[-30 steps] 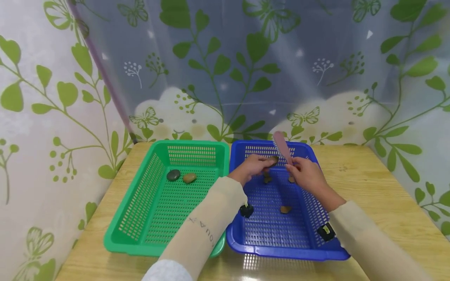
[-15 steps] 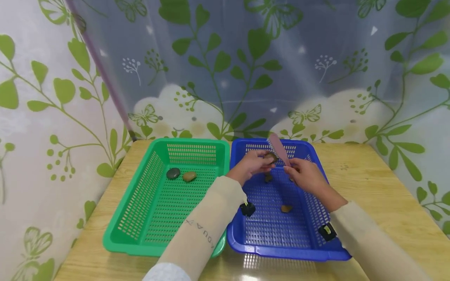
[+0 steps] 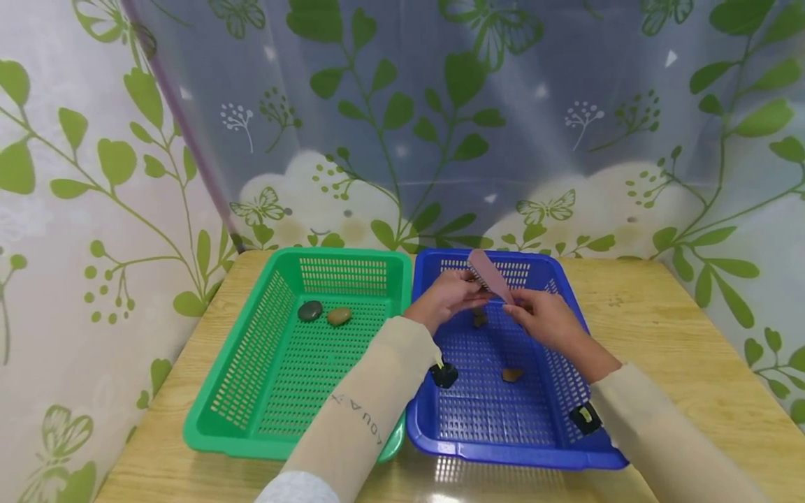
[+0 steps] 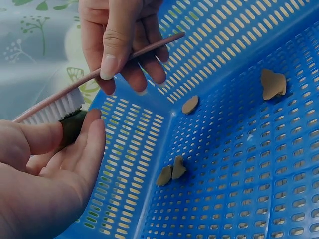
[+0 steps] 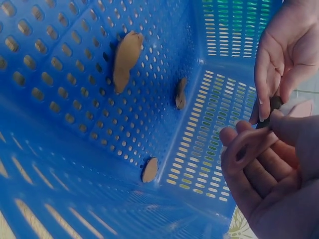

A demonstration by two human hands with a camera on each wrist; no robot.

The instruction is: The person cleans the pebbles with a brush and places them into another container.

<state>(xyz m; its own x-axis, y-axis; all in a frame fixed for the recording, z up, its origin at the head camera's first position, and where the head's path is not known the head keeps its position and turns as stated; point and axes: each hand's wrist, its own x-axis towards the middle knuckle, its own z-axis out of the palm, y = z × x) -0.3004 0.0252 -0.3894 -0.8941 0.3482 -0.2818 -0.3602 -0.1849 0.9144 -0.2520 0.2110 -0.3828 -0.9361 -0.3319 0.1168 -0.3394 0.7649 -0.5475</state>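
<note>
My left hand [image 3: 448, 297] holds a dark stone [image 4: 74, 125] between thumb and fingers above the far end of the blue basket [image 3: 516, 454]. In my right hand [image 3: 546, 318] is a pink brush [image 3: 489, 274], pinched by its handle. Its white bristles [image 4: 55, 110] face down and touch the stone's top in the left wrist view. From the head view the brush head and fingers hide most of the stone. On the basket floor lie flat brown pieces: one nearer the middle [image 4: 273, 83], a small oval one [image 4: 190, 104] and a two-lobed clump [image 4: 172, 172].
A green basket [image 3: 295, 447] stands directly left of the blue one on the wooden table [image 3: 635, 307]. Inside it rest a dark grey stone [image 3: 310, 311] and a tan stone [image 3: 339, 316]. Behind the table hangs a leaf-patterned curtain [image 3: 402, 140].
The brush head has shifted left and down over the stone. My left hand has turned, so the stone, visible earlier from the head, is now mostly covered.
</note>
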